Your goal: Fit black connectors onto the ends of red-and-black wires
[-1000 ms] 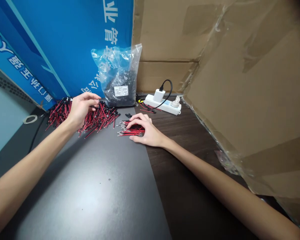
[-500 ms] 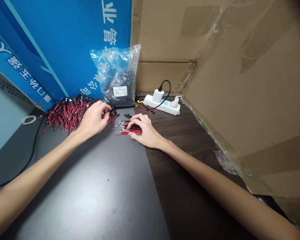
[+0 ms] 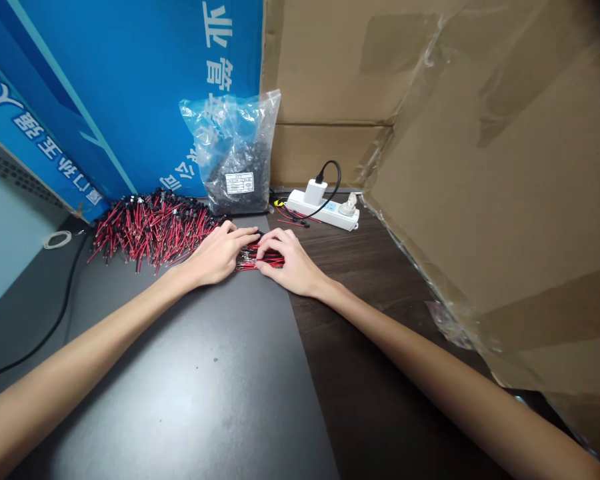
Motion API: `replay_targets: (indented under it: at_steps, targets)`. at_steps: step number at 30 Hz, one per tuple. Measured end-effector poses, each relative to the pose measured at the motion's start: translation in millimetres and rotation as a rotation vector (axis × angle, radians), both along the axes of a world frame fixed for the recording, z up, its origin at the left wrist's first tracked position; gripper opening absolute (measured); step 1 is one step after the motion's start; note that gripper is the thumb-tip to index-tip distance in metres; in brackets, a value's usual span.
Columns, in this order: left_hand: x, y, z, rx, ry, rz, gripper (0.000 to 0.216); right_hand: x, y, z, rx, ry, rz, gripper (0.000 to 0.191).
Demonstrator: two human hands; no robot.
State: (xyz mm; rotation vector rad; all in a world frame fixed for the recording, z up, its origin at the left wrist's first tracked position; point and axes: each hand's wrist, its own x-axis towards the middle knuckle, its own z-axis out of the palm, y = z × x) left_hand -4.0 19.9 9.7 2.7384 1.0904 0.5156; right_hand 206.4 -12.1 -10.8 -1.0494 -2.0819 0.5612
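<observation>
Wire bundle (image 3: 247, 256): red and black, lying on the table (image 3: 190, 400), right of the loose wire pile (image 3: 147, 227)
Left hand (image 3: 221, 253): fingers stretched rightward over the bundle's left end; cannot tell whether they grip anything
Right hand (image 3: 291, 264): thumb and forefinger curved apart, wires between; cannot tell if the others clamp
Clear bag (image 3: 240, 163): upright behind the bundle, black contents

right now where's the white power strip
In the head view, the white power strip lies just right of centre near the back of the dark table, right of the clear bag and beyond the right hand.
</observation>
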Motion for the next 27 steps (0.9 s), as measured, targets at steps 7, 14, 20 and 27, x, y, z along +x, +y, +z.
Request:
replay_targets:
  at_steps: [7, 14, 20, 27]
  targets:
    - [0.8, 3.9, -2.8, 0.0, -0.128, 0.043, 0.039, -0.1, 1.0, -0.3, 0.003, 0.018, -0.007, 0.005]
    - [0.6, 6.9, -1.3, -0.008, -0.233, 0.06, 0.024, -0.1, 3.3, -1.1, -0.003, 0.069, -0.015, 0.006]
    - [1.8, 4.7, -0.6, -0.037, -0.349, 0.147, 0.018, 0.4, 4.3, -0.5, -0.015, 0.137, -0.015, 0.005]
    - [8.8, -17.5, 3.0, 0.018, -0.593, 0.212, 0.017, 1.1, 5.1, -0.3, -0.028, 0.177, -0.015, 0.008]
